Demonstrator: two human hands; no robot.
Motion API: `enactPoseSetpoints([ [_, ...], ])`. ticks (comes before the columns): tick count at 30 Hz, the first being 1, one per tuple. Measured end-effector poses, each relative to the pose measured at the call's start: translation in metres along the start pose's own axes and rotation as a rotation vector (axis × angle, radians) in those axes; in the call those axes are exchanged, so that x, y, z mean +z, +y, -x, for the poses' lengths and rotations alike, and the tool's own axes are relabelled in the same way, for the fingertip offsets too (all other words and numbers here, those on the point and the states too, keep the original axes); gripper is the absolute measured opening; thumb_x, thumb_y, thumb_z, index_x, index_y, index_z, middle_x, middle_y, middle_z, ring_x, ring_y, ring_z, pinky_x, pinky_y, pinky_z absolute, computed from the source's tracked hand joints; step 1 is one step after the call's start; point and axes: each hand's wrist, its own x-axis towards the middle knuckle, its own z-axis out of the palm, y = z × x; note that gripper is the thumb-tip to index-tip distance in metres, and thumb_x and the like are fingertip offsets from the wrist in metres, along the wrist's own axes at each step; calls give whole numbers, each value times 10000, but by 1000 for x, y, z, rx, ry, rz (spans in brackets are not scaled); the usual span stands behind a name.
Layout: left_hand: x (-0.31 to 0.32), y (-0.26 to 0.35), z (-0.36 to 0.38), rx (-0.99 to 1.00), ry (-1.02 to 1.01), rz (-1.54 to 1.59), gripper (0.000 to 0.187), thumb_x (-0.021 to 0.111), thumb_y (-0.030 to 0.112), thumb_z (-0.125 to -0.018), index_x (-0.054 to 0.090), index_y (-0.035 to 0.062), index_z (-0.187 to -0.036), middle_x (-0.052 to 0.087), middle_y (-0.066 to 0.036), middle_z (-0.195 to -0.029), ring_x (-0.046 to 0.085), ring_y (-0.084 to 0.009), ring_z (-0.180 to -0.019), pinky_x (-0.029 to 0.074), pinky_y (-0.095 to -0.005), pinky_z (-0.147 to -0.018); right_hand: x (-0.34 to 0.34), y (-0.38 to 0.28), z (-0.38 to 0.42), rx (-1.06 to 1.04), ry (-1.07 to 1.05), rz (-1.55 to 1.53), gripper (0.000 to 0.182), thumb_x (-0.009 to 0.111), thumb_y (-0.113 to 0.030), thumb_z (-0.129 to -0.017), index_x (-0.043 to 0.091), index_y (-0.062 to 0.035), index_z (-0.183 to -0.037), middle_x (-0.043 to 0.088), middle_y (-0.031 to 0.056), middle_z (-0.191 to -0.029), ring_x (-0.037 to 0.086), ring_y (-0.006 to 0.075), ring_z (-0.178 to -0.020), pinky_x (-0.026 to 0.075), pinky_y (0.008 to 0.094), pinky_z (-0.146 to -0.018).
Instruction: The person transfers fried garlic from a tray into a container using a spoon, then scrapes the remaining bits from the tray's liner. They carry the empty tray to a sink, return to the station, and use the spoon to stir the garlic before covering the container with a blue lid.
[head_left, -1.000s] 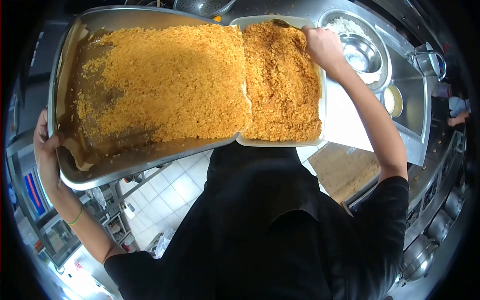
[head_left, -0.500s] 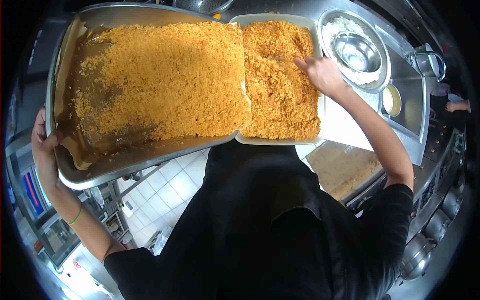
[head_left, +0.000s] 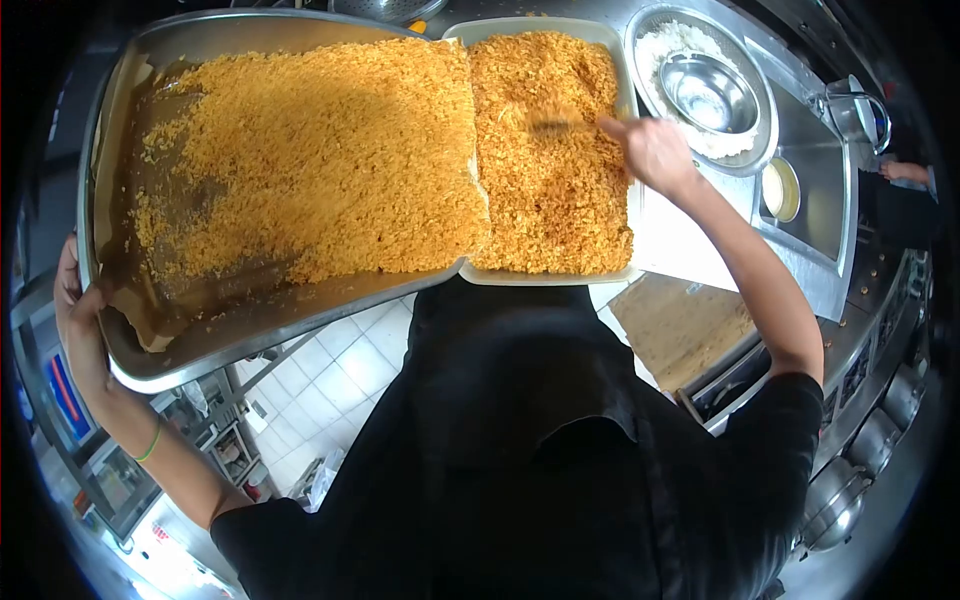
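Observation:
My left hand (head_left: 82, 310) grips the outer left rim of a large metal tray (head_left: 215, 355), thumb over the edge. Golden-orange crumbs (head_left: 340, 150) cover much of its parchment lining, thinning toward the left. The tray's right end rests against or over a pale rectangular tub (head_left: 545, 279), filled with darker orange crumbs (head_left: 555, 215). Above the tub's right side, my right hand (head_left: 657, 155) is closed around the end of a thin utensil (head_left: 560, 126). Its working end is smeared by motion among the crumbs, so its exact kind cannot be made out.
A colander (head_left: 640, 75) of white rice-like grains with a metal bowl (head_left: 710, 95) in it stands right of the tub. Beyond is a sink (head_left: 815, 215) with a round container (head_left: 780, 190). Another person's hand (head_left: 905, 172) shows at far right.
The utensil in my right hand has moved left within the tub, over the crumbs. The tray and tub appear slightly further left in view; my left hand keeps its hold.

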Motion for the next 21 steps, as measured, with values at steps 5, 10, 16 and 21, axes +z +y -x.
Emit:
enactPoseSetpoints([
  [5, 1, 1, 0, 78, -63, 14, 466, 432, 26, -653, 523, -3, -1110, 566, -42, -988, 523, -108, -894, 394, -211, -818, 14, 22, -36, 34, 107, 28, 402, 530, -36, -755, 598, -148, -1135, 600, 98, -610, 579, 216, -479, 468, 336, -447],
  [10, 1, 5, 1, 25, -39, -45, 450, 406, 47, -634, 534, -14, -1061, 542, -32, -963, 495, -93, -871, 359, -182, -823, -19, 22, -35, 149, 148, -43, 331, 551, -62, -701, 651, -155, -1002, 613, 123, -615, 620, 281, -562, 497, 385, -518],
  [16, 26, 14, 8, 31, 61, 50, 424, 403, 34, -635, 537, -9, -1035, 541, -25, -921, 482, -78, -809, 361, -170, -777, -39, 38, -68, 352, 211, -220, 185, 523, -133, -720, 665, -41, -795, 638, 190, -716, 637, 348, -688, 519, 420, -633],
  [21, 0, -1, -2, 63, -52, -12, 456, 388, 15, -615, 538, -18, -1045, 558, -34, -946, 515, -97, -842, 396, -202, -800, -54, 36, -71, 351, 137, -48, 191, 536, -149, -702, 663, -18, -760, 646, 199, -763, 648, 346, -713, 530, 412, -642],
])
